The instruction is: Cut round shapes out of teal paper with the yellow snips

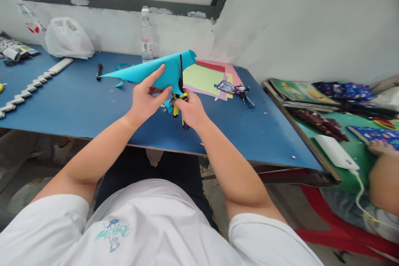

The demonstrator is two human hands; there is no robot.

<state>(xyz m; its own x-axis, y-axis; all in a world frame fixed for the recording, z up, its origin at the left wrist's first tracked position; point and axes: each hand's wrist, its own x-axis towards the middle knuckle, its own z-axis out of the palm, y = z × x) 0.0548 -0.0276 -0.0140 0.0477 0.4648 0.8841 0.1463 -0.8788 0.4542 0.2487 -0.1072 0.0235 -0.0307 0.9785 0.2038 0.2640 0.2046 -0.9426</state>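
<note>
My left hand (146, 99) pinches a sheet of bright blue paper (146, 70), which is folded or curled and tapers to a point at the left. In my right hand (193, 110) is a pair of scissors (176, 110) with black and yellow handles. The dark blade stands upright across the right part of the paper, with the sheet between the blades. Small blue paper scraps (119, 84) lie on the table behind and below the held sheet.
Coloured paper sheets (205, 77) and a keychain-like bundle (232, 88) lie at the back right. A water bottle (146, 37), plastic bag (67, 39) and folded paper strip (31, 87) are further left. At right, another person's arm (385, 174) rests near a power bank (336, 151).
</note>
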